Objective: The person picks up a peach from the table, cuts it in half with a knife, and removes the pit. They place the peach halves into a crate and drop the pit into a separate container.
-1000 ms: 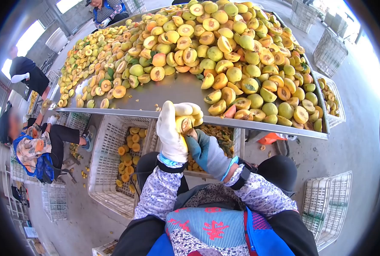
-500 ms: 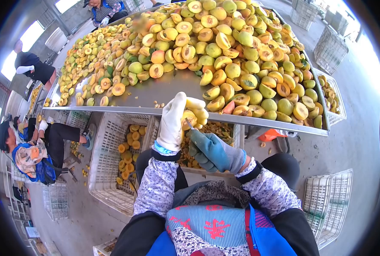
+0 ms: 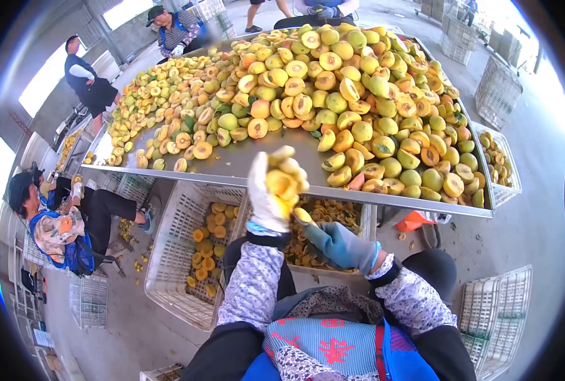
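My left hand, in a white glove, is raised at the table's near edge. Its fingers curl around a halved yellow peach, whose hollow cut side shows. Just below and to the right, my right hand is closed in a blue-grey glove. A small yellowish piece sits at its fingertips; the thin metal tool seen there before is mostly hidden now. Beneath the hands stands a crate holding peach scraps. To its left, a white plastic crate contains several peach halves.
A metal table ahead bears a large heap of halved peaches. Stacked crates stand at right on the floor. A seated person is at left; other people are beyond the table. An orange object lies under the table's right side.
My right hand has drawn down and away from the peach, with a yellowish piece now at its fingertips. My left hand has tilted the peach, showing its hollow. The view has shifted slightly.
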The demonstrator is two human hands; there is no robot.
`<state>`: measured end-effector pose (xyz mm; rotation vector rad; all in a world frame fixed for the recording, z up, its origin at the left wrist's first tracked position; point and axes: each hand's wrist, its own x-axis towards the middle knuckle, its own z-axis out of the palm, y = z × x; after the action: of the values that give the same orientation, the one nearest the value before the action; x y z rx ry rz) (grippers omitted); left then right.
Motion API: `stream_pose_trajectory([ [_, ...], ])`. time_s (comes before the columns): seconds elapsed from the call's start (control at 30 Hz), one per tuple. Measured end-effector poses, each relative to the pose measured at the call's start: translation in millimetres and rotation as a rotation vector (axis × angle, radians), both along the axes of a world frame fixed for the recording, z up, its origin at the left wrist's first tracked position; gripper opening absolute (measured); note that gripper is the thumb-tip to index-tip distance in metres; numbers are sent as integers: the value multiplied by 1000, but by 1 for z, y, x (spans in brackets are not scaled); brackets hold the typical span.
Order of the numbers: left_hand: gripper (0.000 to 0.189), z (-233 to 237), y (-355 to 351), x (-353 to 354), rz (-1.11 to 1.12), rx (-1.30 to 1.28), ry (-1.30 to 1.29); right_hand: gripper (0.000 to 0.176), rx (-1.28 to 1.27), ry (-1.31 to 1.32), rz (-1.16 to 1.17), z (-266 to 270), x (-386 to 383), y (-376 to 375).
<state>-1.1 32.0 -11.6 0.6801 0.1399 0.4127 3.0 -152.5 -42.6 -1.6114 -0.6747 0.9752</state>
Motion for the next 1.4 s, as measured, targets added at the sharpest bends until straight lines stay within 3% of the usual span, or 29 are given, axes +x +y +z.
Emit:
stream_pose_trajectory([
  [0.03, 48, -6, 11, -1, -51, 78, -60, 47, -77, 17, 16, 2, 4, 0],
  [0.07, 48, 10, 38, -13, 209, 20, 9, 44, -154, -292, -10, -14, 5, -8],
  [0.13, 49, 34, 69, -44, 322, 278, 179, 37, -298, -912, -64, -57, 5, -23],
  [0.17, 49, 35, 95, -58, 274, 471, 269, 35, -324, -876, -85, -49, 7, -21],
  [0.2, 45, 46, 111, -66, 277, 654, 531, 32, -351, -840, -107, -36, 10, -19],
  [0.27, 37, 34, 134, -69, 515, 1349, 775, 30, -311, -798, -178, -23, 13, -15],
  [0.33, 37, 29, 144, -46, 688, 1656, 623, 32, -168, -796, -255, -17, 18, -6],
  [0.37, 36, 32, 139, -28, 566, 1456, 615, 32, -156, -766, -236, -11, 17, -3],
  [0.4, 40, 25, 144, 0, 507, 1461, 631, 31, -100, -783, -206, -15, 16, -1],
  [0.47, 58, 28, 135, 49, 453, 1661, 685, 31, -82, -765, -112, -23, 19, 3],
  [0.53, 64, 23, 137, 95, 367, 1677, 786, 30, -58, -744, -96, -8, 16, 6],
  [0.57, 71, 30, 137, 112, 219, 1704, 938, 30, -44, -755, -89, -6, 15, 8],
  [0.73, 74, 2, 130, 148, 141, 1859, 1127, 27, -20, -769, -59, 5, 13, 12],
  [0.77, 72, -5, 132, 146, 171, 1882, 1126, 27, 11, -777, -55, 8, 12, 12],
  [0.8, 59, -27, 140, 146, 347, 1958, 978, 27, 39, -791, -56, 10, 13, 11],
  [0.87, 60, -3, 131, 122, 192, 1904, 856, 29, 21, -767, -40, -2, 10, 15],
  [0.93, 50, -10, 133, 114, -218, 1891, 800, 31, -7, -715, -22, 8, 5, 14],
  [0.97, 51, -12, 117, 107, -91, 1937, 820, 34, -33, -681, -8, 9, 4, 13],
  [1.07, 51, 8, 89, 95, -319, 1968, 656, 34, -25, -672, -96, 2, 5, 11],
  [1.1, 57, 16, 75, 89, -309, 1800, 664, 34, -16, -655, -155, 6, 4, 10],
  [1.17, 52, 15, 60, 79, -171, 1451, 565, 33, 37, -681, -263, 13, 6, 10],
  [1.2, 47, 37, 42, 68, -116, 1317, 563, 31, 71, -436, -282, 32, 5, 7],
  [1.27, 36, 30, 25, 57, -68, 926, 378, 25, 275, -634, -396, 33, 12, 12],
  [1.33, 33, 30, 2, 40, 17, 802, 208, 25, 249, -576, -469, 35, 14, 16],
  [1.4, 40, 26, -6, 29, -67, 700, 117, 25, 238, -617, -507, 31, 18, 18],
])
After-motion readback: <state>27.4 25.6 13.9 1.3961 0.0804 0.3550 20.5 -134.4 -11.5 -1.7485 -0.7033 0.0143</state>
